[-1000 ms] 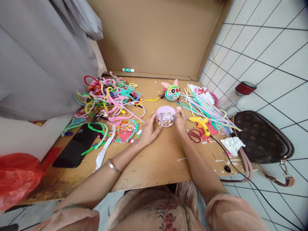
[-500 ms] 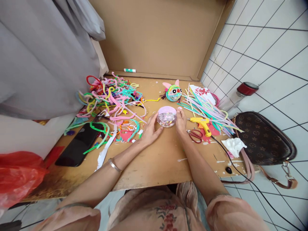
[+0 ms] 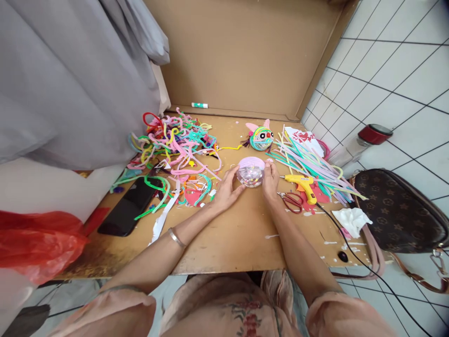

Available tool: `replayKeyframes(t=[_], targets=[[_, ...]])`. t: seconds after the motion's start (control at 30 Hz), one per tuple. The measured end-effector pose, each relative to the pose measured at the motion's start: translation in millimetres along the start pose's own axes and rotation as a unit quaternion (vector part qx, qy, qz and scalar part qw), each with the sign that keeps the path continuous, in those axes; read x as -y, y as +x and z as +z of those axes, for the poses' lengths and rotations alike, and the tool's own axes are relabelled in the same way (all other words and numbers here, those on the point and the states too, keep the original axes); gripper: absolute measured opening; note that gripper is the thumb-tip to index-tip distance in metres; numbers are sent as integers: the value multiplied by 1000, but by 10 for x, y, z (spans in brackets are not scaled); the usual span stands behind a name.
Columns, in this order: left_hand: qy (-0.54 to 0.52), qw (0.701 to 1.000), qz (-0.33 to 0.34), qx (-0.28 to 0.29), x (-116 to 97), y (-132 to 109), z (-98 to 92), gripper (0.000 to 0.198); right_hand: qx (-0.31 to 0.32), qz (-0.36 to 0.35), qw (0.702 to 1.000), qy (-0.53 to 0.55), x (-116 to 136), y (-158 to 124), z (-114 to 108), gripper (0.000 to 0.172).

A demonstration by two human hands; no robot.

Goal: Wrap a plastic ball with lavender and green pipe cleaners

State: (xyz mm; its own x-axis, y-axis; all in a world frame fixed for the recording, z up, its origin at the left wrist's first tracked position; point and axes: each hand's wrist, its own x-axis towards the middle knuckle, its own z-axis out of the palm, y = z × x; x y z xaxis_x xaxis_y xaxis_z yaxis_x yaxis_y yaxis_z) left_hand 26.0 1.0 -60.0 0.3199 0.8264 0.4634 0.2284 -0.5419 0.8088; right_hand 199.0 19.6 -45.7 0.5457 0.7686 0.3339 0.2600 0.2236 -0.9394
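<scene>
Two hands meet at a clear ball (image 3: 250, 173) that sits on the table (image 3: 228, 234), a little beyond its middle. The ball has pink cord wound round its top and bright bits inside. The left hand (image 3: 227, 189) presses its fingers to the ball's left side and the right hand (image 3: 271, 180) cups the right side, so the ball is held between them. A bangle (image 3: 176, 238) circles the left wrist. Just right of the right hand lie red scissors (image 3: 291, 202) and a yellow glue gun (image 3: 303, 183), whose cord runs off the table's near edge. Beyond the gun fans a sheaf of straight pipe cleaners (image 3: 308, 161). A finished ball face (image 3: 261, 136) with pink ears stands behind the clear ball. Left of the hands sprawls a tangle (image 3: 175, 145) of bent pipe cleaners, with a black phone (image 3: 128, 209) nearer the edge. A brown bag (image 3: 400, 213) rests on the tiled floor to the right, with a tissue (image 3: 352, 220) beside it.
</scene>
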Motion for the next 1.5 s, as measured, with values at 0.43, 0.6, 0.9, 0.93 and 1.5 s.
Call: replayKeyframes(t=[0.43,0.6,0.9,0.93,1.5], targets=[[-4,1000,-10,2,-29,1,-20,70,-28,2,999,15,-40,43,-1,37],[12,1000,-8,5,-48,-5,-44,70,-33,5,999,24,-64,81,-20,37],[19,1000,-12,5,-72,-5,-52,69,-30,9,999,23,-26,84,-34,36],[18,1000,-13,4,-68,-8,-52,69,-30,6,999,17,-14,82,-39,35],[33,999,-8,-15,-59,-47,-62,66,-33,-125,988,-81,417,-230,-152,28]])
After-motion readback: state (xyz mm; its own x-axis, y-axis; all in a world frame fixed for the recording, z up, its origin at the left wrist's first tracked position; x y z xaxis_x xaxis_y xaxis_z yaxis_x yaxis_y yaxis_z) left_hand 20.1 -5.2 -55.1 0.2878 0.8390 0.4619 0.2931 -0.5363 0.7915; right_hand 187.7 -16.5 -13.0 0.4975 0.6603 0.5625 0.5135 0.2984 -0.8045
